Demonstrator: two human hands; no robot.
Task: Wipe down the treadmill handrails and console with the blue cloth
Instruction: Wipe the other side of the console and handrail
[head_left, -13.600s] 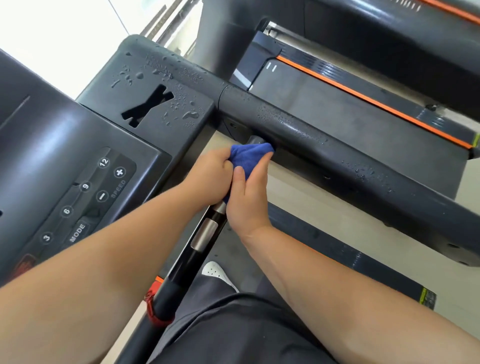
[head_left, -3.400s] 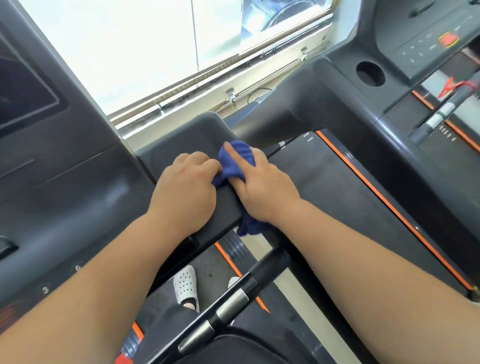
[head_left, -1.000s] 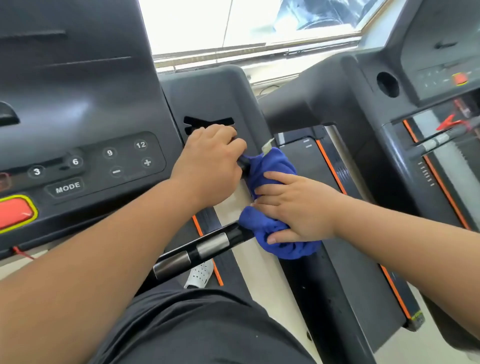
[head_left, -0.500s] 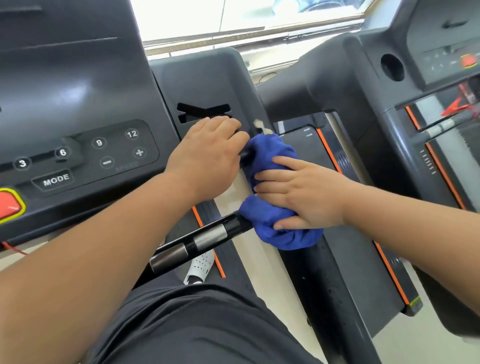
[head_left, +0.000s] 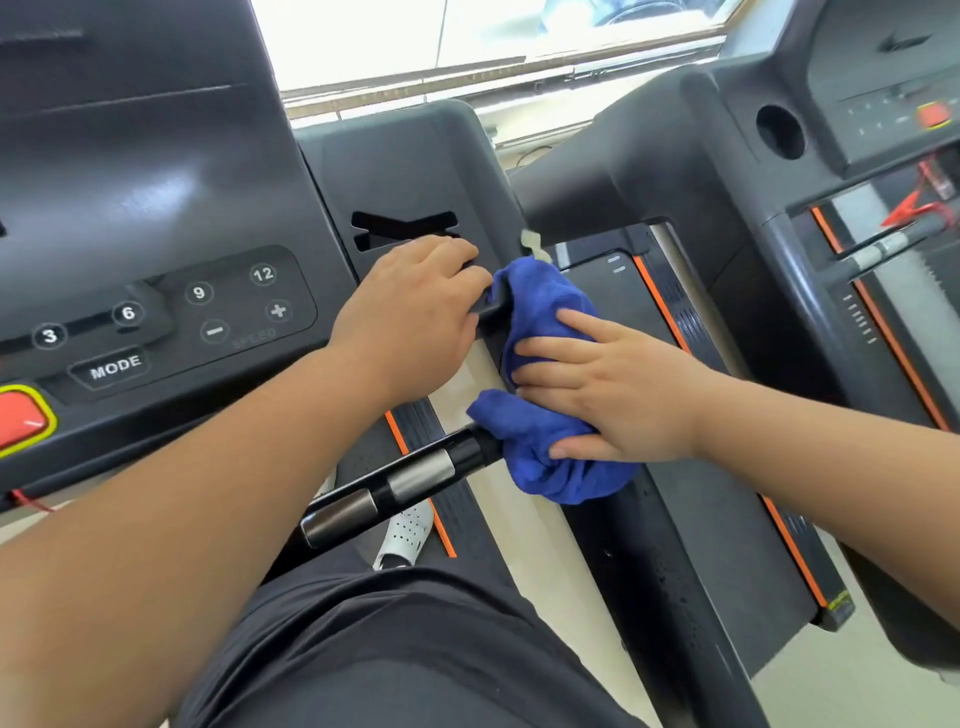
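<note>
The blue cloth (head_left: 545, 441) is draped over the right side handrail where it leaves the console. My right hand (head_left: 613, 395) lies flat on the cloth and presses it against the rail. My left hand (head_left: 415, 322) is curled over the console's lower right edge, beside the cloth. The dark console (head_left: 156, 208) fills the left, with speed buttons (head_left: 234, 301) and a MODE key (head_left: 115, 366). A black handlebar with metal sensor bands (head_left: 395, 483) runs from the cloth down to the left. Most of the side rail (head_left: 670, 597) is hidden under the cloth and my hand.
A red stop button (head_left: 21, 418) sits at the console's left edge. A tray panel with an X-shaped slot (head_left: 405, 228) lies behind my left hand. A second treadmill (head_left: 831, 156) stands close on the right, its orange-edged belt (head_left: 727, 467) between. Windows run along the back.
My right hand with the cloth has slid slightly up along the rail, the cloth bunching toward the console corner. My left hand keeps its hold on the console edge.
</note>
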